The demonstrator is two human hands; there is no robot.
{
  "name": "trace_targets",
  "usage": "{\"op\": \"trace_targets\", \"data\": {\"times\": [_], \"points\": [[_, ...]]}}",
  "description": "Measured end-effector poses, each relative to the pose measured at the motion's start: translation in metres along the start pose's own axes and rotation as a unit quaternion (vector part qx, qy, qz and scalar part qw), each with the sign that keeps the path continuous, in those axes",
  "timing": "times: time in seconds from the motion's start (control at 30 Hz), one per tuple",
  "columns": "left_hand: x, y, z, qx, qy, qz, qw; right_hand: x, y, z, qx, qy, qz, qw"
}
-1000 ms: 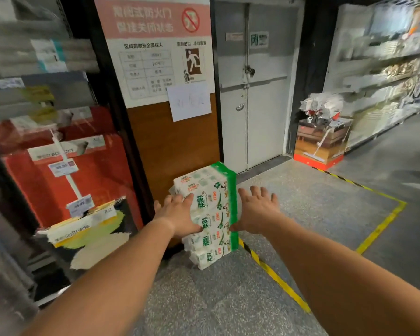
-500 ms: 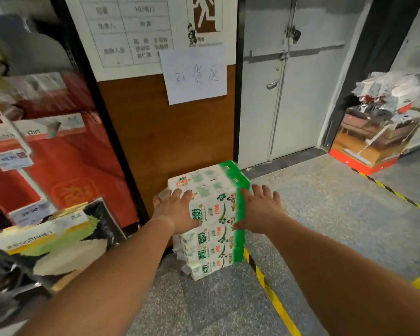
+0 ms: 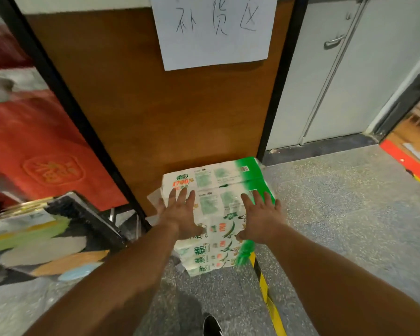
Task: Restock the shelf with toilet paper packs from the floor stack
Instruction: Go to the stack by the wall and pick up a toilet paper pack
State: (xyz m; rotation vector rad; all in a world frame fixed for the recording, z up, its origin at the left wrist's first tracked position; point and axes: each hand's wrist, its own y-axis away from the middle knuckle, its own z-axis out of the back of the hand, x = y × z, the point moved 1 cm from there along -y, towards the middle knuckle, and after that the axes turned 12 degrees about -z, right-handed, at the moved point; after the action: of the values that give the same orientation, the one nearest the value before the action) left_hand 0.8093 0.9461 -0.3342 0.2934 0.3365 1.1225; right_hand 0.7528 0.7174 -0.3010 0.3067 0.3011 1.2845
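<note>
Hands both lay on the top pack (image 3: 218, 187) of the floor stack (image 3: 211, 253). Left hand (image 3: 180, 219) rested flat on the pack's left part, fingers (image 3: 181, 197) straight and slightly spread, tips pointing twd the orange "1700" print just beyond them; thumb sat along the pack's near edge. Right hand (image 3: 261, 220) rested on the right part, fingers (image 3: 258, 200) also straight and fanned a bit, tips reaching the green band of the wrapper; its thumb lay low on the front face. Neither hand curled round anything, as far as visible; palms pressed on the wrapper.

The stack stood on the speckled floor (image 3: 337, 226), w/ lower packs showing below the wrists, white w/ green print, blurred. Beyond the fingertips, the stack sat close against a brown wood panel (image 3: 155, 105); contact couldn't be told. A white paper sign (image 3: 214, 30) w/ handwritten characters hung on that panel, well above the fingers. Right of the right fingers ran a grey door (image 3: 349, 81). Below the right wrist, a yellow-black floor stripe (image 3: 264, 294) ran twd the viewer. Left of the left fingers, red packs (image 3: 34, 154) filled a black-framed shelf (image 3: 66, 98), w/ blurred goods nearer. A dark shoe tip (image 3: 211, 326) showed at bottom edge.
</note>
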Motion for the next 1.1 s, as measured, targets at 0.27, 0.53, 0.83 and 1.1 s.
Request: {"op": "trace_targets", "data": {"times": [0.27, 0.53, 0.83, 1.1], "points": [[0.013, -0.088, -0.040, 0.068, -0.011, 0.012, 0.998, 0.005, -0.124, -0.019, 0.034, 0.061, 0.070, 0.995], [0.019, -0.113, -0.086, 0.075, 0.000, 0.032, 0.997, -0.004, -0.193, -0.052, 0.061, 0.137, 0.129, 0.980], [0.015, -0.128, -0.077, 0.069, -0.055, 0.023, 0.996, -0.005, -0.212, -0.066, 0.024, 0.147, 0.159, 0.976], [0.013, -0.129, -0.080, 0.073, -0.056, 0.038, 0.995, -0.009, -0.220, -0.070, 0.035, 0.143, 0.185, 0.972]]}}
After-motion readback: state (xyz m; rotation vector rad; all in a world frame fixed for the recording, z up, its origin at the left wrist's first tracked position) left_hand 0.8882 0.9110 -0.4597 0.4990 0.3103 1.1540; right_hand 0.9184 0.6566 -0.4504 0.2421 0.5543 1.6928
